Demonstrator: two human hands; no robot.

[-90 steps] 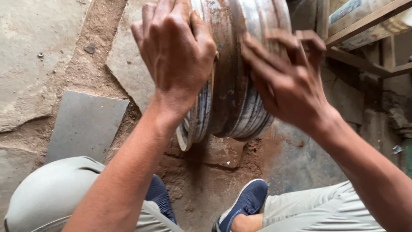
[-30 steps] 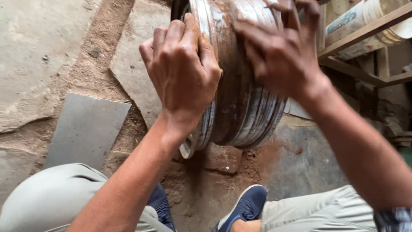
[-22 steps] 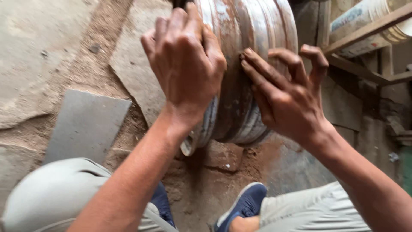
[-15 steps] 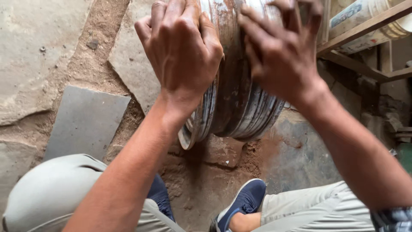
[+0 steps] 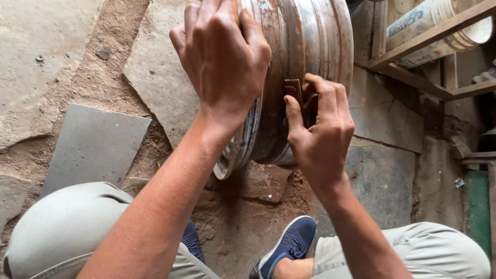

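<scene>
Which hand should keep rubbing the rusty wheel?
Right, probably. The right hand pinches a small brown pad against the wheel rim, while the left hand is spread over its edge, steadying it.

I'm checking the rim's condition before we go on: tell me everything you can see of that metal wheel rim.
The metal wheel rim stands on edge on the dirt floor, its ribbed barrel facing the camera. It looks like steel, silvery with rusty brown patches; its top is out of frame. The left hand grips its near edge, and the right hand presses a small brown piece, perhaps sandpaper, against the barrel.
</scene>
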